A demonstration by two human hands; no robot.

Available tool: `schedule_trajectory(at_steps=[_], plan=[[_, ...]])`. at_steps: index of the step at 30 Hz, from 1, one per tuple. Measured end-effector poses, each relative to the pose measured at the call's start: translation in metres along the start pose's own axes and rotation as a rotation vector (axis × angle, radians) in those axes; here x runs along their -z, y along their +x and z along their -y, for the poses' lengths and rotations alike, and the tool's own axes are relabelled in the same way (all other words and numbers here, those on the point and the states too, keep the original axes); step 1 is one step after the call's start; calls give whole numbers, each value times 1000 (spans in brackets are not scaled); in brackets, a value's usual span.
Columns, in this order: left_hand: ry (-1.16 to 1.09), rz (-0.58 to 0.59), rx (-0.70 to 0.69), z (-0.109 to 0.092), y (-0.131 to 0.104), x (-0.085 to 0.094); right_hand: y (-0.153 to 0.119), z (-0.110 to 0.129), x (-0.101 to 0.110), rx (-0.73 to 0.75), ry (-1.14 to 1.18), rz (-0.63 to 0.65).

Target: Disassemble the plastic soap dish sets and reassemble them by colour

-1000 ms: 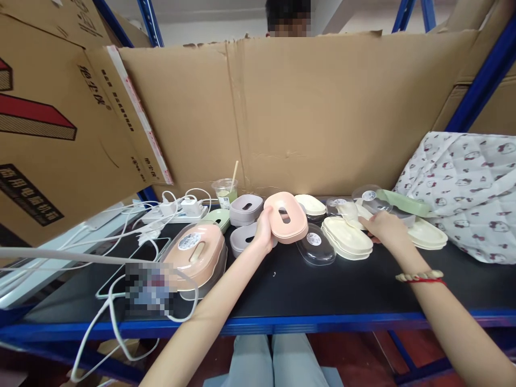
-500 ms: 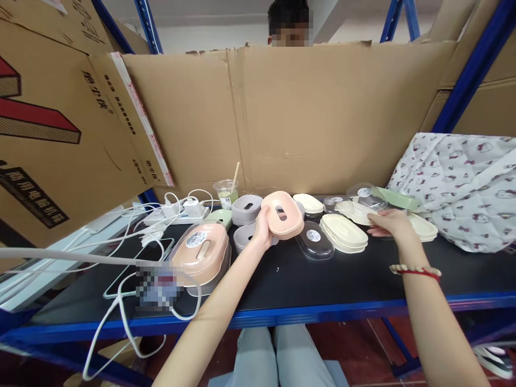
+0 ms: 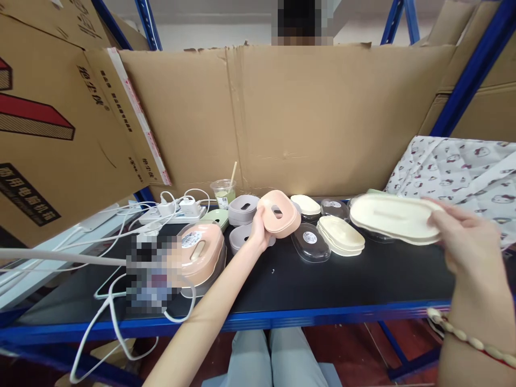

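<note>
With the left hand [image 3: 260,232], clamps a pink, rounded, slotted plastic piece [image 3: 288,217] by its left side above the black counter [image 3: 290,285]. With the right hand [image 3: 470,236], well apart, pinches a long, cream, oval plastic tray [image 3: 397,220] by its right end, raised over the counter. Both probably light, fairly stiff and slick, the tray's thin rim perhaps flexing. Held from one end, may tip or twist; better taken at mid-length, across both long edges.
</note>
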State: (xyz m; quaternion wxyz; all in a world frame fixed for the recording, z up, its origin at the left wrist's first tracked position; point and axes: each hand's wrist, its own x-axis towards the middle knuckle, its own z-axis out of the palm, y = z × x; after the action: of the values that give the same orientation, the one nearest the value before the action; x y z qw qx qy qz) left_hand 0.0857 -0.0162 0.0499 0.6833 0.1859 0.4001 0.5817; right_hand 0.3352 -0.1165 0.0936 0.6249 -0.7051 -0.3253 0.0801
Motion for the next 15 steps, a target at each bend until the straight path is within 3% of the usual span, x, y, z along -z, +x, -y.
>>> schedule_trajectory(at_steps=[2,6,11,15], plan=[[-23,-17,-17,0,0,-2,-8,25,-17,58,148,-10],[-119,-4,-149,1,3,-3,-5,45,-86,217,330,248],[-155,13,-198,2,6,-2,-4,13,-167,193,489,472],[-127,69,-207,7,8,-2,-36,-9,-187,169,529,695]])
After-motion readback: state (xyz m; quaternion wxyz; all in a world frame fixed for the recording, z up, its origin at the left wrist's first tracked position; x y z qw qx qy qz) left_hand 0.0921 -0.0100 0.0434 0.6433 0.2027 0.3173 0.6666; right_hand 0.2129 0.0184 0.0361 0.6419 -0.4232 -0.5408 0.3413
